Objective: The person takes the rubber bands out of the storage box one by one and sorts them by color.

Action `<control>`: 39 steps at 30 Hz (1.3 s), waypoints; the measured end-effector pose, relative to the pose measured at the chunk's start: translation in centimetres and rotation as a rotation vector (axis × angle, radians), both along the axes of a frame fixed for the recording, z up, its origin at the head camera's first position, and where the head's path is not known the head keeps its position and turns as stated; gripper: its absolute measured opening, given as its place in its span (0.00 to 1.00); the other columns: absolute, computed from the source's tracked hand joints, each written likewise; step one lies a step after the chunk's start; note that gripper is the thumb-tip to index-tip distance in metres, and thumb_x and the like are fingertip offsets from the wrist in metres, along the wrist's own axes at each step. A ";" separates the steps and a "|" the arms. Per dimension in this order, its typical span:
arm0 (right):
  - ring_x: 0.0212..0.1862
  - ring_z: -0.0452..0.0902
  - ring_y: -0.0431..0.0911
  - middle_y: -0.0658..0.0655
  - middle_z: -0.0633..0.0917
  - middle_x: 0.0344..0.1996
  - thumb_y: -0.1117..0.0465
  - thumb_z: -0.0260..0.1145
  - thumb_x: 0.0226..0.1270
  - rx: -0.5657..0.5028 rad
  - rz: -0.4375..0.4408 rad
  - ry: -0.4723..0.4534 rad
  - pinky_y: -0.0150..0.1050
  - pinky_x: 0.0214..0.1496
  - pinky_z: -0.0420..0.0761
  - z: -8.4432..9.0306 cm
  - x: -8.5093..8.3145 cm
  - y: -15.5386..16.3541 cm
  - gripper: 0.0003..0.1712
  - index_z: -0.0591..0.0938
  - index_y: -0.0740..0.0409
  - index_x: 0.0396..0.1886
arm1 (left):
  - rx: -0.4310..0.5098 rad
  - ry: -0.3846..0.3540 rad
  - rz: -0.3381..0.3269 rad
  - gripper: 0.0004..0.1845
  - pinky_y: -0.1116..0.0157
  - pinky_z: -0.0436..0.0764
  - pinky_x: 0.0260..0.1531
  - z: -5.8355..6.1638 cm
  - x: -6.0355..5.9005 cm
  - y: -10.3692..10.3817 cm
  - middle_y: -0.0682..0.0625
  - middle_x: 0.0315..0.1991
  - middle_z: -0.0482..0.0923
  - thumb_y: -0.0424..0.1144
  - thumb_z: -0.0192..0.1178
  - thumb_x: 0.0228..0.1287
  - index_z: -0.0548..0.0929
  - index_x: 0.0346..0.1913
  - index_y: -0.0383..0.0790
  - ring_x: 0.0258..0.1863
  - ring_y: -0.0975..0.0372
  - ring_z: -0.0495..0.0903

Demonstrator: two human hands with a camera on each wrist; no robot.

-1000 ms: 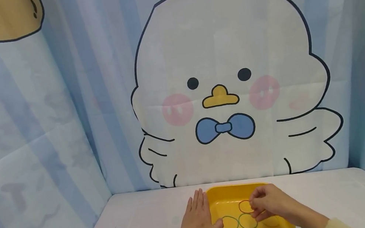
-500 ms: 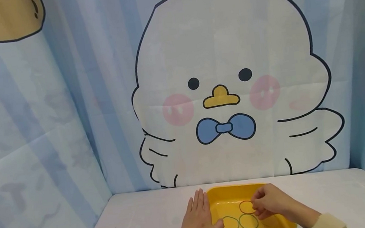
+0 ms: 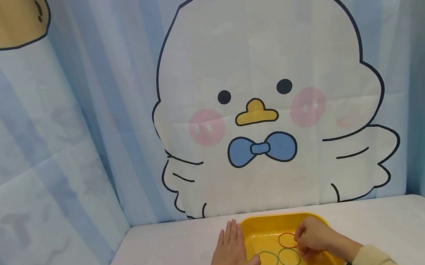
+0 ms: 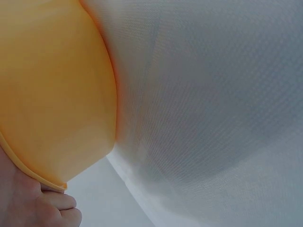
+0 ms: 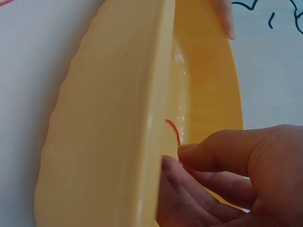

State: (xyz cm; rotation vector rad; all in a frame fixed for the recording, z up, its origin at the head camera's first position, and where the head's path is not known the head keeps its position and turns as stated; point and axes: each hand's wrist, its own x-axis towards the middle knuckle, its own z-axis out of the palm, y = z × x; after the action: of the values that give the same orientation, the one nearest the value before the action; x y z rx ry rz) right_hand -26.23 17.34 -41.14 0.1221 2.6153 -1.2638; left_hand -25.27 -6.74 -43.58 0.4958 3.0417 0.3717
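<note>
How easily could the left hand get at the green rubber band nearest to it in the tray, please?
Probably easily. The left hand lies flat against the yellow tray, its thumb already over the rim beside the green rubber band. Nothing covers that band, and the right hand is busy at the red band.

Count: 1 yellow tray point(image 3: 259, 227). 3 rubber bands in it that I can see: 1 red band point(image 3: 287, 240), 2 green bands point(image 3: 268, 260) point(image 3: 288, 257). 2 hands: left hand point(image 3: 229, 258), right hand point(image 3: 317, 237).
</note>
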 end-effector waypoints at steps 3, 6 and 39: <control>0.18 0.80 0.42 0.58 0.83 0.20 0.74 0.66 0.55 0.023 0.012 -0.016 0.32 0.24 0.82 -0.2 -0.1 -0.1 0.04 0.81 0.66 0.31 | 0.004 -0.004 -0.001 0.47 0.48 0.54 0.77 0.0 0.0 0.0 0.41 0.79 0.50 0.62 0.47 0.62 0.55 0.76 0.32 0.79 0.51 0.51; 0.18 0.80 0.42 0.57 0.82 0.19 0.73 0.66 0.58 0.029 0.018 -0.020 0.32 0.24 0.83 -0.3 -0.1 -0.1 0.03 0.80 0.66 0.31 | 0.005 -0.008 0.003 0.47 0.48 0.54 0.77 0.0 0.0 0.0 0.41 0.80 0.50 0.62 0.47 0.62 0.55 0.76 0.33 0.79 0.51 0.51; 0.13 0.76 0.40 0.56 0.80 0.15 0.74 0.73 0.48 0.154 0.047 0.037 0.27 0.17 0.77 -1.4 -0.8 -1.3 0.14 0.75 0.60 0.22 | 0.004 -0.013 0.006 0.47 0.49 0.54 0.77 0.2 0.1 0.2 0.41 0.80 0.49 0.61 0.47 0.62 0.55 0.77 0.33 0.79 0.51 0.51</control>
State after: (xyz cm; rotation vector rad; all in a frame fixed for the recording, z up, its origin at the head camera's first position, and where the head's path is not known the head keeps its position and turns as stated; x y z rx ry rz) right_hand -27.05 16.08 -42.55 0.0631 2.7285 -1.0581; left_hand -25.18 -6.59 -43.35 0.4829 3.0313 0.3793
